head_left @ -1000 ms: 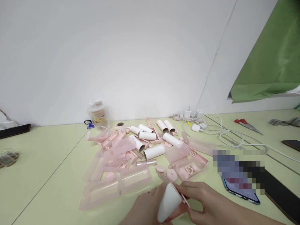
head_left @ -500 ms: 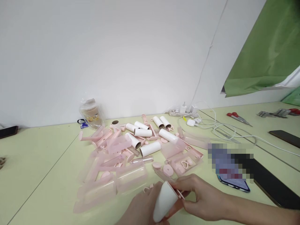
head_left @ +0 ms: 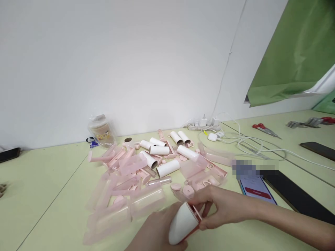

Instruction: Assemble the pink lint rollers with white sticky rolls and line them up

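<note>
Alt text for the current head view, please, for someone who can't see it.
A person's left hand holds a white roll while the right hand grips a pink piece at its end. Beyond them, white tubes and pink plastic parts lie scattered on a pale green table, with a lit phone to the right.

The tube (head_left: 180, 225) is white, smooth and plain, held tilted between the left hand (head_left: 161, 228) and the right hand (head_left: 220, 205). Its far end rises toward the right fingers. A pink part (head_left: 193, 230) shows along its lower right side, with a thin pink edge at that end. How far the two fit together is hidden.
</note>
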Demonstrator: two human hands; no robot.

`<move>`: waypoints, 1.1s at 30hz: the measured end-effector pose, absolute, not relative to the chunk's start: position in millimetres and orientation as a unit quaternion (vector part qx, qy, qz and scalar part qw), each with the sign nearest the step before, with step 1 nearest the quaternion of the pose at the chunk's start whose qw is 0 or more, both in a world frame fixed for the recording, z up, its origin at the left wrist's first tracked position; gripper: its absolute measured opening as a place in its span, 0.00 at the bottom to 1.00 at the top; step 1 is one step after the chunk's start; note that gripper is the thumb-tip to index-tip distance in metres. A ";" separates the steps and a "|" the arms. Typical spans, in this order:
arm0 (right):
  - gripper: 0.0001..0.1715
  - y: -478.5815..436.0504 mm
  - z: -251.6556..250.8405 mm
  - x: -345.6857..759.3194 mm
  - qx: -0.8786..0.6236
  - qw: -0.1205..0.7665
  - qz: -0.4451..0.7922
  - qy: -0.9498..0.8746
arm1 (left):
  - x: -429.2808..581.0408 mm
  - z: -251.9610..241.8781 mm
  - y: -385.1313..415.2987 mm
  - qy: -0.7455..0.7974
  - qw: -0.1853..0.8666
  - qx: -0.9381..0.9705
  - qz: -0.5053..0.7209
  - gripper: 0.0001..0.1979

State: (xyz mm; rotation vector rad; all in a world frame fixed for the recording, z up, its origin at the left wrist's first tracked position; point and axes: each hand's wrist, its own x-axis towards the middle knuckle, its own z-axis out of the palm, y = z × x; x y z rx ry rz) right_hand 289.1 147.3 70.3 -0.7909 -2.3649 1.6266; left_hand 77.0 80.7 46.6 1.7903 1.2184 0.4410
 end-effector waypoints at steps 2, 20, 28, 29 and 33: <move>0.22 148.7 69.1 287.6 -0.277 0.128 0.523 -0.796 | 78.6 47.8 81.1 0.498 0.439 0.711 0.231 0.30; 0.37 141.5 46.4 236.9 -0.274 0.366 0.585 -0.670 | 93.3 55.6 85.5 0.469 0.597 0.449 0.471 0.33; 0.29 140.8 44.7 245.4 -0.374 0.421 0.693 -0.450 | 86.1 56.1 69.2 0.526 0.459 0.604 0.385 0.43; 0.28 144.0 48.9 249.6 -0.390 0.446 0.691 -0.414 | 74.8 53.7 69.1 0.561 0.396 0.634 0.356 0.39; 0.26 153.5 67.2 264.1 -0.402 0.521 0.673 -0.339 | 26.9 34.6 79.8 0.656 0.070 0.718 0.223 0.27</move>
